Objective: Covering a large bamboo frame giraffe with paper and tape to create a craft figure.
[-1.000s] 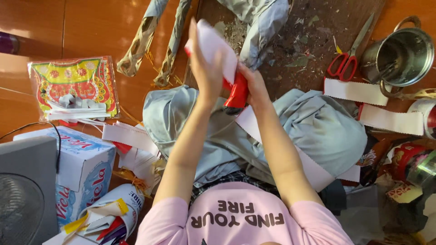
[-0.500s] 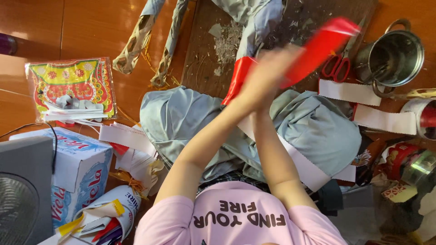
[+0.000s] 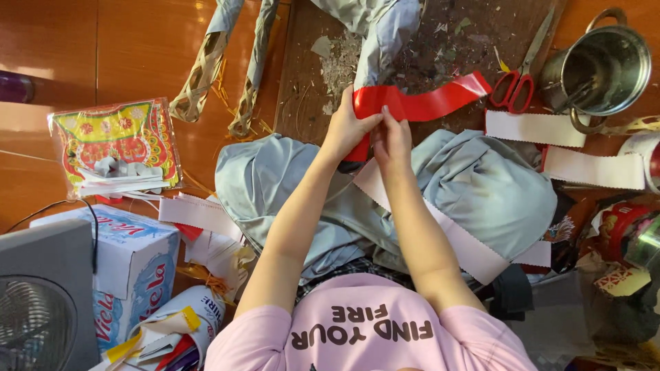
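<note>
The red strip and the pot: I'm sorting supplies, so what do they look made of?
Red strip: likely glossy paper or foil; it shines, bends in soft curves and shows a white back, held in both hands. Pot: metal, probably steel, with a bright mirror-like wall.

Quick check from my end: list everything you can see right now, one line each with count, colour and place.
red strip: one, glossy red, held up over the dark mat
white strips: several, white with zigzag edges, right of the lap and across it
scissors: one pair, red handles, on the mat
metal pot: one, silver, upper right
dark mat: one, brown, littered with scraps, top centre
woven straps: two, straw and grey, upper left
packet: one, clear with yellow and red print, left
carton: one, white and blue, lower left
fan: one, grey, bottom left corner
left hand: gripping the red strip's left end
right hand: pinching the red strip beside it
</note>
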